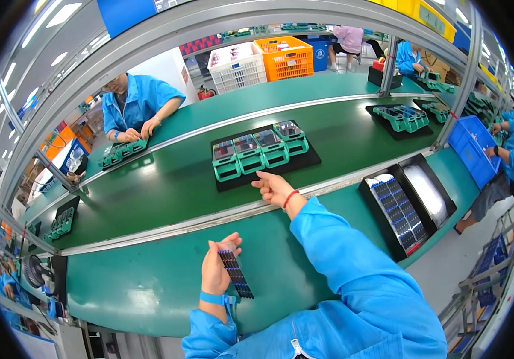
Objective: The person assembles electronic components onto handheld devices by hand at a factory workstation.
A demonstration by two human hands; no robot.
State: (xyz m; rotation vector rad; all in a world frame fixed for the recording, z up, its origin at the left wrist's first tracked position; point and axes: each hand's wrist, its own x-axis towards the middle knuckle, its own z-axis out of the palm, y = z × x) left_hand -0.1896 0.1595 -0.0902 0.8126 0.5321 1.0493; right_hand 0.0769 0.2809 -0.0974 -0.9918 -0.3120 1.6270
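Observation:
My left hand (pixel 214 266) is closed on a sheet of dark rectangular stickers (pixel 236 274) in rows, held upright over the near green bench. A blue strap circles that wrist. My right hand (pixel 273 189) reaches over the metal rail to the near edge of a black tray (pixel 296 168) on the green belt. Its fingers are bent together; whatever lies between the tips is too small to make out. Several green plastic frames (pixel 227 172) with dark glossy tops stand in a row on this tray, just beyond my right fingertips.
On the bench to the right lies an open black box (pixel 382 246) with more sticker sheets, near a blue bin (pixel 473 149). Another tray of green frames (pixel 397 117) is farther right on the belt. Across it, a co-worker (pixel 134 110) handles green parts. Metal posts (pixel 461 75) frame the line.

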